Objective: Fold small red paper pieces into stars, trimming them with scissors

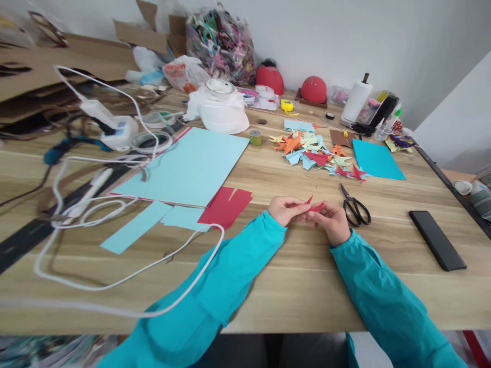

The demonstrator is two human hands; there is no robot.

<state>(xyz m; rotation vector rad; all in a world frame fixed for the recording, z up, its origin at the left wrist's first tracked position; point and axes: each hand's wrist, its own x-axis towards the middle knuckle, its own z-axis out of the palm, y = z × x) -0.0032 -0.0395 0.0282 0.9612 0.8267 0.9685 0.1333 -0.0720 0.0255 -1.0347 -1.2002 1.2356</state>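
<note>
Between my two hands is a small folded red paper piece [316,207] with pointed tips, held just above the table. My left hand [286,209] pinches its left side, and my right hand [332,221] pinches the right side. The fingers cover most of the paper. Black-handled scissors [356,210] lie just right of my right hand, blades pointing away. Left of my left hand are a cut sheet of red paper [226,207] and a light blue paper strip [134,227]. Beyond my hands lies a pile of folded paper figures [307,151] in orange, blue, red and pale green.
A large light blue sheet [184,166] lies left of centre, with a looping white cable [115,286] near my left arm. At right are a black phone [437,240] and a turquoise sheet [378,159]. A green thread spool [255,137] and white cap [224,115] stand farther back.
</note>
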